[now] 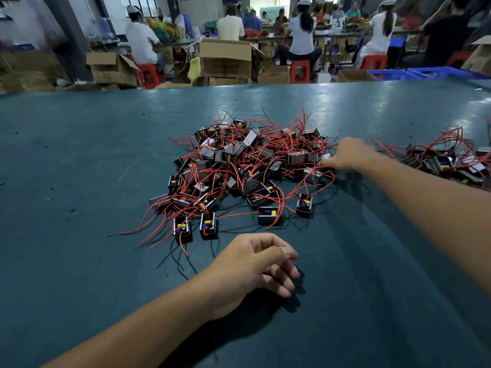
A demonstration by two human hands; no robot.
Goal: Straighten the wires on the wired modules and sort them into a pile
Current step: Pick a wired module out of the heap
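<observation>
A worker at a green table (pixel 79 181) reaches with the right hand (pixel 348 155) into the right edge of a big tangled heap of modules (pixel 239 166), small black boxes trailing red wires (pixel 281 128) that curl in every direction. The right hand's grip appears to be closing on a module (pixel 313 173) or its wire at the heap's rim, though motion blur hides the fingertips and it cannot be said for certain what, if anything, is pinched. The left hand (pixel 255 266) rests on the table in front of the heap, fingers loosely curled and holding nothing, ready, it seems, to help pull a wire straight.

Off to the far right, well apart from the heap, lies a smaller sorted pile (pixel 446 160) whose wires run more or less in one direction, which suggests some modules are already done. Judging by the two groups, most of the job is left: the unsorted heap is far larger, and a few stray modules (pixel 268 215) sit loose along its near edge with wires bent. Behind the table, other workers sit on red stools (pixel 300 70) among cardboard boxes (pixel 225 58)
</observation>
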